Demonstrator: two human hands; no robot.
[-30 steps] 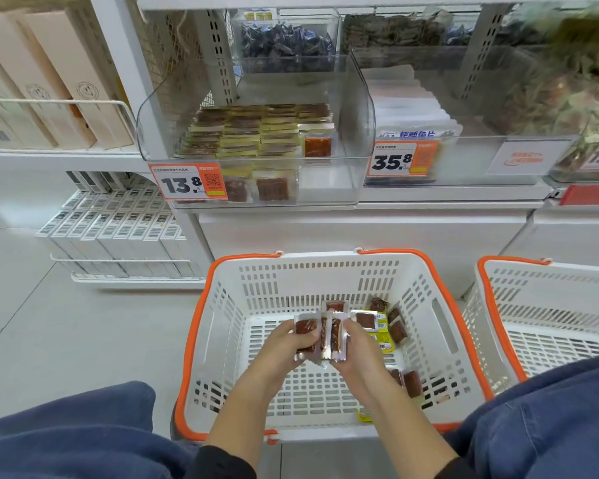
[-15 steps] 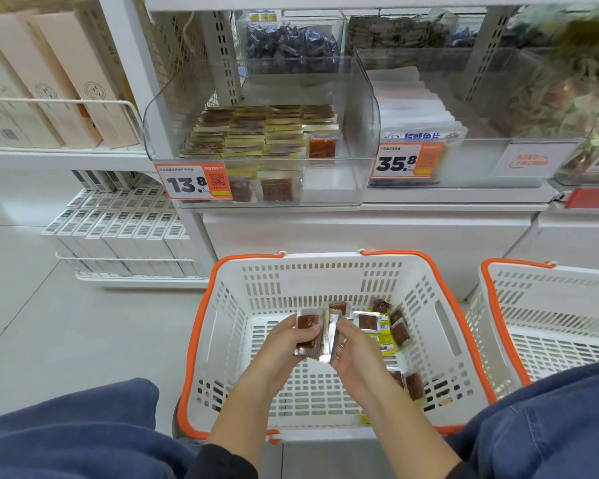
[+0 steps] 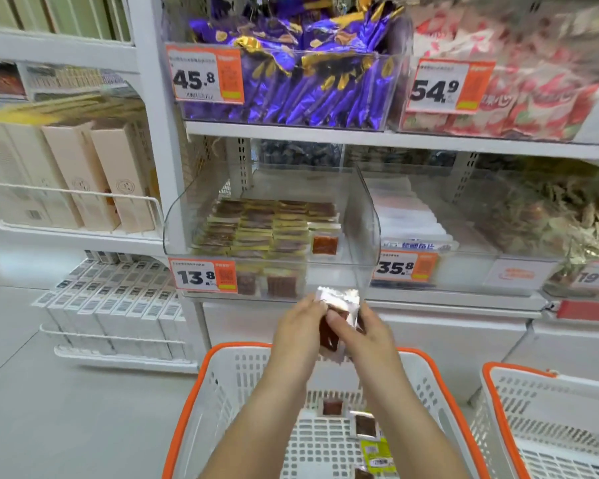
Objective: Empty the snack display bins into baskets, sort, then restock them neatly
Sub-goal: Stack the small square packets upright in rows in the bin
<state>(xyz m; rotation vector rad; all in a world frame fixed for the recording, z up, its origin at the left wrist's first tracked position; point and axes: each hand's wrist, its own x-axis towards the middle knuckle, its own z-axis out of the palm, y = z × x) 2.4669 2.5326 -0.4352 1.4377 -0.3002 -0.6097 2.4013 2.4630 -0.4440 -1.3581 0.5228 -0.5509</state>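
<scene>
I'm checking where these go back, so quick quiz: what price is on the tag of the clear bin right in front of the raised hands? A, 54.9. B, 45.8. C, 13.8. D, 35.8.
C: both hands, left hand and right hand, hold the small snack packets up before the clear bin whose price tag reads 13.8.

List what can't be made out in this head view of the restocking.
- How many packets are held: left hand and right hand cover the stack.
- Red-and-white bags, upper right: motion blur hides their print.
- Small print on the 13.8 price tag: too small.
- Near end of the orange-rimmed basket: cut off by the bottom edge.
</scene>
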